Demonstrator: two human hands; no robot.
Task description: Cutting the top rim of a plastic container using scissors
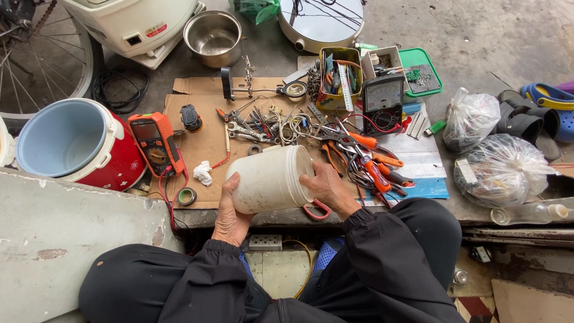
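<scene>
White plastic makes up the big tub [270, 178] that the person holds over the edge of the brown cardboard sheet [206, 140], lying on its side with its open mouth turned to the right. The left hand [230, 210] cups the tub's bottom end from below, thumb up on its side. The right hand [326, 186] grips the rim at the mouth. Both hands are closed around the tub. It looks like the tub is being turned and looked over, so a firm hold with both hands matters, because the tub is wide and smooth. Just past the tub lies a messy pile of pliers with orange handles [373, 161] and small metal tools. To the left sits an orange meter [156, 142] with a round dial, and beyond it a red cooker body [81, 143] with a pale blue inside and small white flower marks. A black meter with a white face [382, 98] stands behind the pliers, next to a yellow tin of tools [338, 78]. A green tray [420, 72] lies farther back. Two tied clear bags [499, 167] sit on the right.
</scene>
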